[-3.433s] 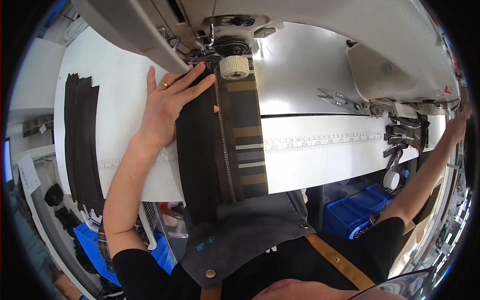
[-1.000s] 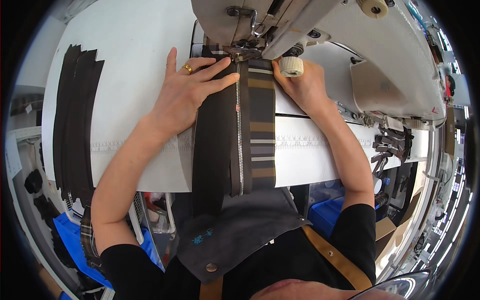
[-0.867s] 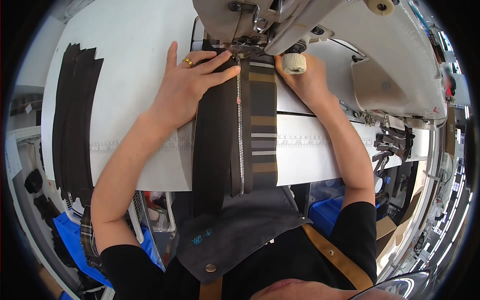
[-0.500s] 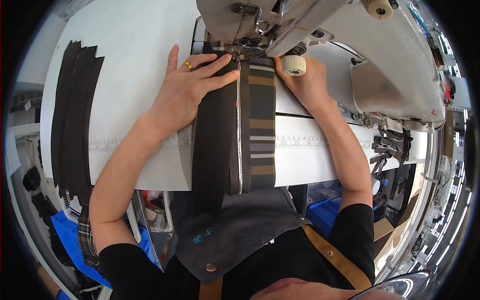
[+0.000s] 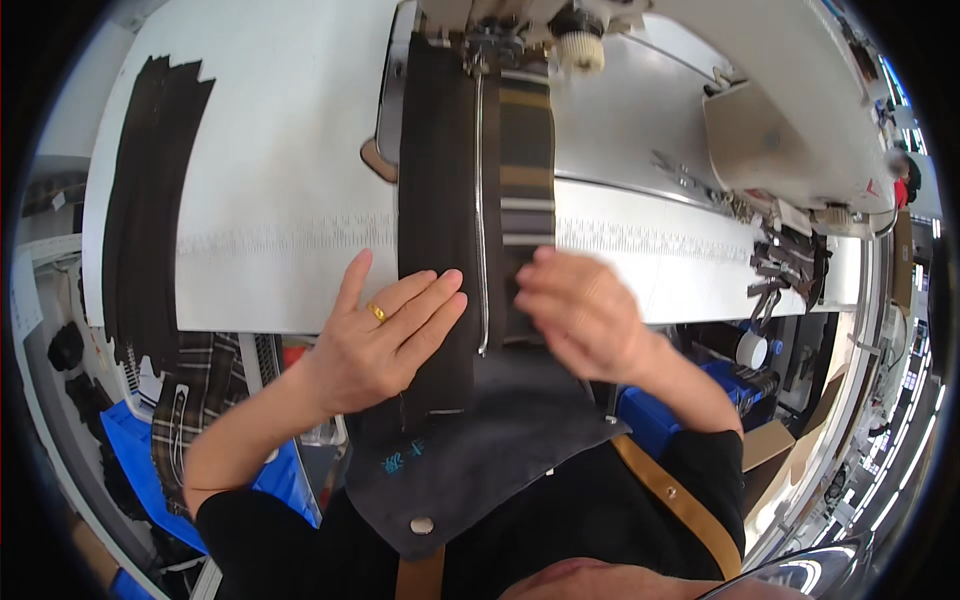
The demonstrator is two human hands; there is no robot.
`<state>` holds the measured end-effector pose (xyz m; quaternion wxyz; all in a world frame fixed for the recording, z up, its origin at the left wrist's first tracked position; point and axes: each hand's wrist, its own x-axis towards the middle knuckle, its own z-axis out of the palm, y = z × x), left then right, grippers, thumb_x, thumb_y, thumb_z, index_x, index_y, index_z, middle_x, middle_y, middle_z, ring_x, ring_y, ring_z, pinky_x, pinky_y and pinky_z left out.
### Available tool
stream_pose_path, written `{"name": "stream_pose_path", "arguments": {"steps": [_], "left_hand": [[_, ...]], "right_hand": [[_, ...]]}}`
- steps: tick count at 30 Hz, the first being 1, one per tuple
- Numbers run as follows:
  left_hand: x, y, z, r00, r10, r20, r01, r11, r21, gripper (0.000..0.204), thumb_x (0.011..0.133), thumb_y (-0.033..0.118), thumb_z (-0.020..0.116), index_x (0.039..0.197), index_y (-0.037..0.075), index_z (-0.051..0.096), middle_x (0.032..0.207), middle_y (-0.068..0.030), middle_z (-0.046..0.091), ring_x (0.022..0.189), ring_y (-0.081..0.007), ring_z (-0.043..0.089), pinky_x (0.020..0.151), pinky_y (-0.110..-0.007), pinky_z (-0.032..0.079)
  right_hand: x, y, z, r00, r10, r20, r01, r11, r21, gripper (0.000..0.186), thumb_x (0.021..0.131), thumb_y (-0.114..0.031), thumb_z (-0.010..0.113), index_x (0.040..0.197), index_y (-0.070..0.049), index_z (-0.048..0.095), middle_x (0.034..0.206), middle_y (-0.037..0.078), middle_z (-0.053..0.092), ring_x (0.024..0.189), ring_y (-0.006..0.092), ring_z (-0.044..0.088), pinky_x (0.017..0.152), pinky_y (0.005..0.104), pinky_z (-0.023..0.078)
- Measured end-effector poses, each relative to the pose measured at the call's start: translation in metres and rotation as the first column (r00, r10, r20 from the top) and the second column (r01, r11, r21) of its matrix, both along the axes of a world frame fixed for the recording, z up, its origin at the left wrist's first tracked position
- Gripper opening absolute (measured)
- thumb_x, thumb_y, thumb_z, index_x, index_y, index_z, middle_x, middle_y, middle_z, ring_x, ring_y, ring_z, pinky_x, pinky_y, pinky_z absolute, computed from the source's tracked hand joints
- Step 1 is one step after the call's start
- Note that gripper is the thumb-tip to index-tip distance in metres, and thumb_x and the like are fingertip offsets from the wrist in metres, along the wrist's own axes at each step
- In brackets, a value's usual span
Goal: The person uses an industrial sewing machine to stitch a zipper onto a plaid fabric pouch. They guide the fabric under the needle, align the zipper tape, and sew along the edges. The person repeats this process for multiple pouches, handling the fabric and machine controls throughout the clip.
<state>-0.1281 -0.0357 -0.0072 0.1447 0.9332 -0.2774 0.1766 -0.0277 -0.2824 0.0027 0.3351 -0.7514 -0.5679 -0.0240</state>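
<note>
A long dark brown fabric strip [image 5: 437, 190] with a metal zipper [image 5: 481, 200] lies beside a brown striped strip [image 5: 526, 180]; both run from under the sewing machine head [image 5: 520, 20] toward me. My left hand [image 5: 385, 335], with a gold ring, rests flat on the dark strip at the table's near edge, fingers spread. My right hand [image 5: 580, 310] is blurred and curls on the near end of the striped strip; its grip is unclear.
A pile of dark strips [image 5: 150, 200] lies on the white table [image 5: 280, 150] at the far left. Clips and small dark pieces [image 5: 785, 270] sit at the right. Blue bins [image 5: 125, 440] stand below the table. A dark apron [image 5: 480, 450] covers my lap.
Both hands have pulled back from the needle area to the table's near edge. The view has shifted, so the machine head sits higher in the picture.
</note>
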Motion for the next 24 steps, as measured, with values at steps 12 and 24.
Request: {"name": "stream_pose_path", "arguments": {"steps": [12,24], "left_hand": [[-0.018,-0.016,-0.012,0.983,0.143,-0.117,-0.175,0.927,-0.332,0.030,0.082,0.023,0.058,0.107,0.007,0.066,0.112,-0.0048,0.066,0.101,-0.0193,0.061,0.112,-0.045,0.005],[-0.016,-0.019,-0.015,0.990,0.138,-0.027,-0.140,0.942,-0.304,0.027,0.083,0.024,0.055,0.101,0.012,0.070,0.109,-0.0024,0.064,0.095,-0.0165,0.059,0.112,-0.044,0.001]], "right_hand": [[-0.036,0.008,-0.030,0.984,-0.125,0.127,0.115,0.990,0.083,0.033,0.061,-0.013,0.065,0.094,-0.009,0.068,0.107,0.007,0.064,0.103,0.0258,0.058,0.088,0.0396,0.046],[-0.046,0.014,-0.027,0.986,-0.140,0.090,0.137,0.990,0.036,0.051,0.057,-0.014,0.067,0.108,-0.011,0.066,0.107,0.006,0.054,0.103,0.0251,0.051,0.090,0.0442,0.043]]}}
